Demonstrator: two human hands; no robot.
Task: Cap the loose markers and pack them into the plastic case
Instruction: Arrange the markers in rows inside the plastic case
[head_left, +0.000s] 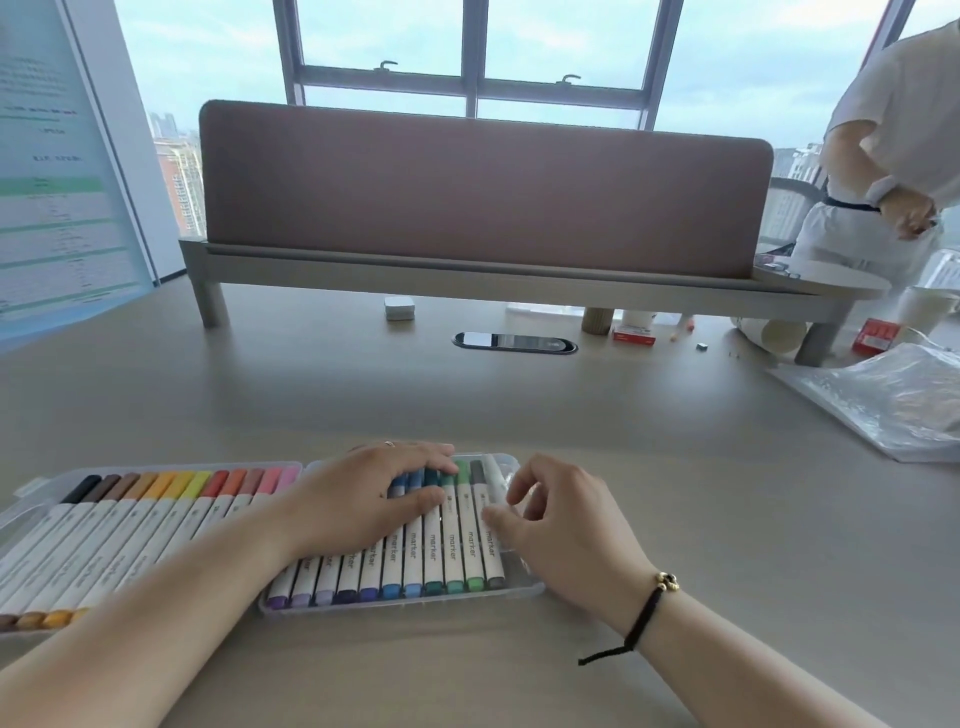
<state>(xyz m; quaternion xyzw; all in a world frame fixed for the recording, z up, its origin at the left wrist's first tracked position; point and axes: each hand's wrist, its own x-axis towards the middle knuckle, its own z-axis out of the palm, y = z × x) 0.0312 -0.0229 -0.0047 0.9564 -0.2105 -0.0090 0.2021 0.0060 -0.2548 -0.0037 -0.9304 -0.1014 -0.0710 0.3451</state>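
On the desk (649, 519), left hand (358, 499) flat on cased markers (447, 540); right hand (566, 530) fingers loosely curled, empty.

**Desk by a high window**

A smooth beige desk (291, 384) runs to a mauve fabric divider panel (483, 192) on a grey raised shelf (467, 275). Behind it, a grey-framed window (472, 78) shows hazy daylight and distant buildings. Far left stands a pale blue printed board (52, 171); an oval black cable port (514, 343) sits mid-desk.
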